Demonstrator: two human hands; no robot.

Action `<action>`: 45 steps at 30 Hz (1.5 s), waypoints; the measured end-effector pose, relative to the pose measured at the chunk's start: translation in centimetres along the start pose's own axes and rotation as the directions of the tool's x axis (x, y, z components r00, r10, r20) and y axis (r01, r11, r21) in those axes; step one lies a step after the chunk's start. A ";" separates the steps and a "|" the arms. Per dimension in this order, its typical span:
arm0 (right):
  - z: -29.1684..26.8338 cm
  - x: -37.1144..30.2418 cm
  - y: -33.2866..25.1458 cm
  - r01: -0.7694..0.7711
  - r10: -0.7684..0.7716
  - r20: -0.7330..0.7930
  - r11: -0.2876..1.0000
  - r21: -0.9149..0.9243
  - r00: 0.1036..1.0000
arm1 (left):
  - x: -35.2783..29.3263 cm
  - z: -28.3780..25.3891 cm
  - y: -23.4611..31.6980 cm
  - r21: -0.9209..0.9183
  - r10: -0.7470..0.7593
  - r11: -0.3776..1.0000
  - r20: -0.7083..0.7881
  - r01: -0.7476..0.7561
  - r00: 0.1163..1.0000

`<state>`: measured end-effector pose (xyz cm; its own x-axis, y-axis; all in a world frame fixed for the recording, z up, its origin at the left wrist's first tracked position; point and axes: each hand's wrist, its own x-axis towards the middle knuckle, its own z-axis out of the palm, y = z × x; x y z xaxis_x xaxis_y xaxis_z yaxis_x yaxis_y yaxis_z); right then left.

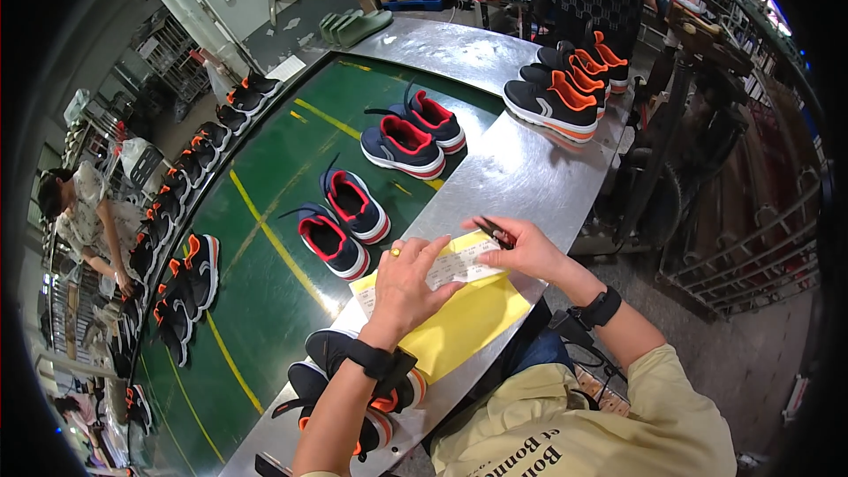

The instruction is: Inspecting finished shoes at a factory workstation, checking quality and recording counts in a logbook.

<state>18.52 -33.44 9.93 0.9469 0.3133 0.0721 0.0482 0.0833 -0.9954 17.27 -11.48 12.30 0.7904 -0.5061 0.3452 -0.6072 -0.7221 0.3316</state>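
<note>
My left hand point(410, 283) lies on a strip of white printed labels point(455, 267), its thumb and fingers spread apart over the strip. Under the labels is a yellow sheet point(468, 322) resting on the metal edge of the bench. My right hand point(527, 250) is closed round a small dark tool point(496, 232) that looks like thread snips, and its fingers touch the far right end of the label strip. Just beyond my left hand stand navy shoes with red linings point(336, 234). Black shoes with orange linings point(389, 406) lie partly hidden behind my left forearm.
A green conveyor belt point(265, 274) runs along the metal bench point(521, 185). Another navy pair point(411, 137) is on it. Black-and-orange shoes point(556, 102) stand at the far right; more line the belt's left side. Co-workers point(93, 212) stand left and far right. Metal racks point(742, 256) are at right.
</note>
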 end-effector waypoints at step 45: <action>-3.4 0.3 -3.2 -0.282 0.283 -0.138 0.959 0.024 0.949 | -2.3 -2.3 -0.9 -0.905 -0.674 0.276 0.056 0.322 0.736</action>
<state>19.71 -36.85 12.96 0.9564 0.1900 -0.2218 -0.2286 0.0146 -0.9734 15.76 -8.59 13.19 0.9960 0.0877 -0.0188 0.0131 0.0645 0.9978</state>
